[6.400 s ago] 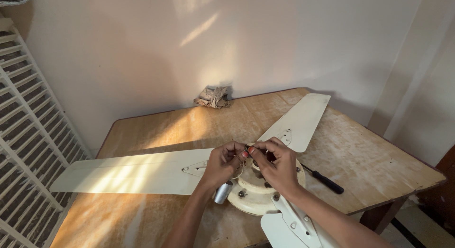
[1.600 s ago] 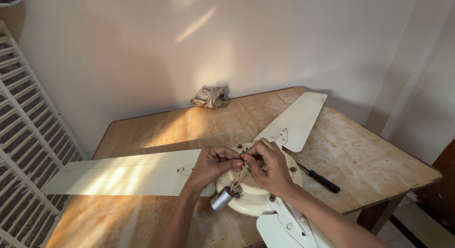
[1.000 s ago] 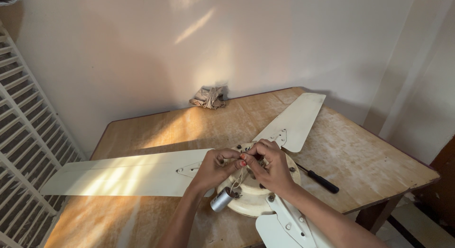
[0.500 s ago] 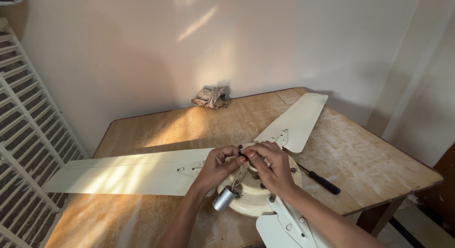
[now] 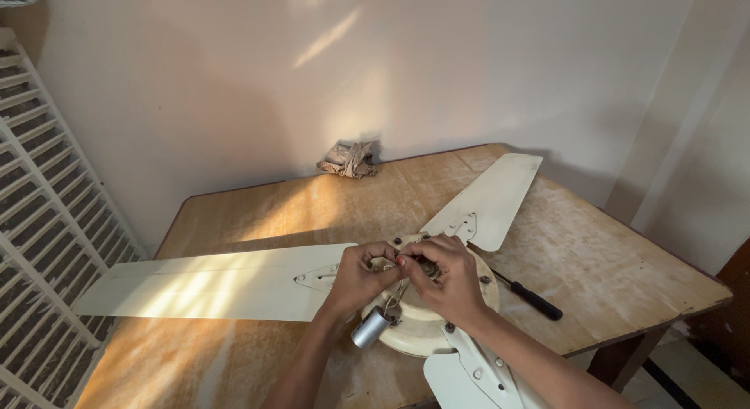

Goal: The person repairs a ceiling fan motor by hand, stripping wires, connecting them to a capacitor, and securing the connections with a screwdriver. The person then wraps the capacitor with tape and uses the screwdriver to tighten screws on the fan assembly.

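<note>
A cream ceiling fan lies on the wooden table (image 5: 609,268), its round motor housing (image 5: 426,331) under my hands. My left hand (image 5: 358,276) and my right hand (image 5: 441,278) meet above the housing's centre, fingertips pinched on thin wires there. A small silver cylinder, a capacitor (image 5: 370,328), hangs from those wires at the housing's near left edge. One blade (image 5: 211,282) reaches left, another blade (image 5: 488,200) points to the far right, and a third blade (image 5: 461,378) runs toward me under my right forearm.
A black-handled screwdriver (image 5: 533,297) lies on the table just right of the housing. A crumpled cloth (image 5: 349,159) sits at the table's far edge against the wall. A white slatted frame (image 5: 47,245) stands along the left side.
My hands stay joined over the fan's centre, with small finger shifts on the wires. The capacitor still dangles at the housing's left edge. The view has wobbled slightly.
</note>
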